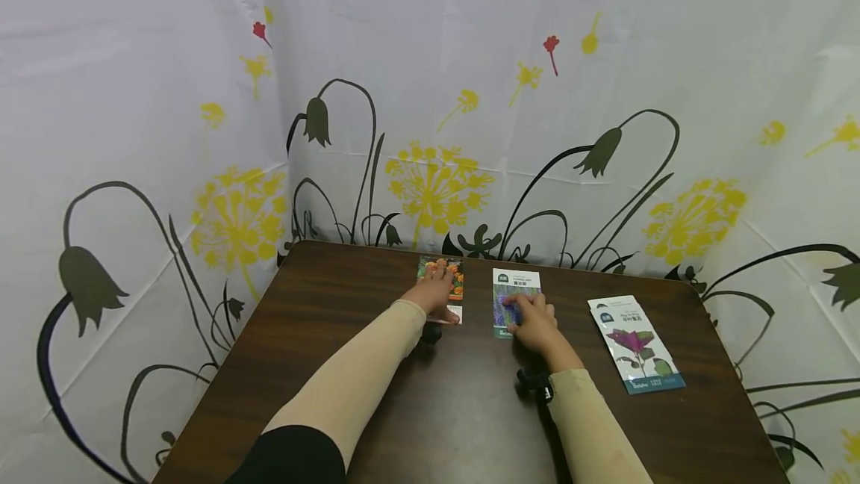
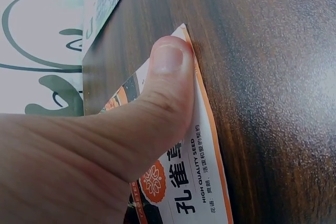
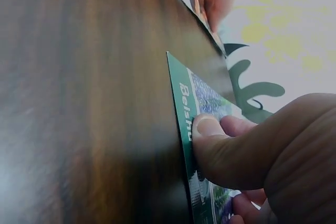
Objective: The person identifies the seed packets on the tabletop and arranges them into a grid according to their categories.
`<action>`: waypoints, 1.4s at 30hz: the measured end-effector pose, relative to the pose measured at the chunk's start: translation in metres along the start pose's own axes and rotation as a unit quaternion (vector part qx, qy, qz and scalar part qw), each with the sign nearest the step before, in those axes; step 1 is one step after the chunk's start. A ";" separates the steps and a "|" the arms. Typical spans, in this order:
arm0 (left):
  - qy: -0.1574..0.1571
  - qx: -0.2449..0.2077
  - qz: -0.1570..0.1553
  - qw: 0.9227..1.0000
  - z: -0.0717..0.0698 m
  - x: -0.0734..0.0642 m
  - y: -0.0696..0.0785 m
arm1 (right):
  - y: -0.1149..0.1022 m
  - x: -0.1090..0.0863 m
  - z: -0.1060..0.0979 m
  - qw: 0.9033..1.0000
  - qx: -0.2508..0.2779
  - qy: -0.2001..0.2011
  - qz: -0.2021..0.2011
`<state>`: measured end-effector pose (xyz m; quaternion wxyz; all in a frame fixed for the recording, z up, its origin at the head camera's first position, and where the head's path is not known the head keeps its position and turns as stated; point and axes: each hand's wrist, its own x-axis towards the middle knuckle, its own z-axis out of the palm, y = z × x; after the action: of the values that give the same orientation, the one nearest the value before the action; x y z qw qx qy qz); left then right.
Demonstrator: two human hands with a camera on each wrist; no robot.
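Note:
A seed packet with orange flowers [image 1: 457, 287] lies flat near the table's far edge. My left hand [image 1: 431, 293] rests on it with fingers spread, and the thumb [image 2: 170, 72] presses the packet's white lower end near a corner. To its right lies a seed packet with purple flowers [image 1: 516, 282]. Over this one is my right hand [image 1: 535, 323], its thumb [image 3: 212, 140] on the green strip at the near end. The right fingertips touch the flower picture. Both packets lie side by side, with a strip of table between them.
At the right of the brown table [image 1: 443, 409], more seed packets lie overlapped at a slant, the top one showing a magenta flower [image 1: 631, 342]. A white curtain with printed flowers [image 1: 430, 58] hangs right behind the table's far edge.

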<state>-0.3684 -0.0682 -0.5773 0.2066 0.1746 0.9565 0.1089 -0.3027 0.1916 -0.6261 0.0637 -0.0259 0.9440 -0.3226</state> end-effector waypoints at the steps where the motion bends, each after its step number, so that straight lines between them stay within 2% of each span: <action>1: 0.002 0.002 0.001 1.000 0.000 0.000 0.000 | -0.001 0.003 0.000 1.000 -0.003 -0.001 -0.002; 8: 0.005 0.016 0.004 1.000 -0.001 -0.004 0.001 | -0.009 0.014 0.006 1.000 -0.008 -0.017 -0.008; 14: 0.001 0.024 0.013 1.000 -0.004 -0.005 0.000 | -0.016 0.015 0.006 1.000 -0.008 -0.016 -0.008; 19: 0.004 0.012 0.011 1.000 -0.005 -0.007 0.001 | -0.016 0.017 0.007 1.000 -0.014 -0.014 -0.012; 38: 0.011 0.003 0.002 1.000 0.000 -0.006 -0.001 | -0.022 0.019 0.012 1.000 -0.008 -0.009 -0.019; 42: 0.009 0.006 0.006 1.000 0.000 -0.010 0.002 | -0.019 0.017 0.013 1.000 -0.005 -0.005 -0.020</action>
<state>-0.3593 -0.0700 -0.5734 0.1967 0.1808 0.9578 0.1063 -0.3171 0.1673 -0.6261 0.0618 -0.0465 0.9445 -0.3192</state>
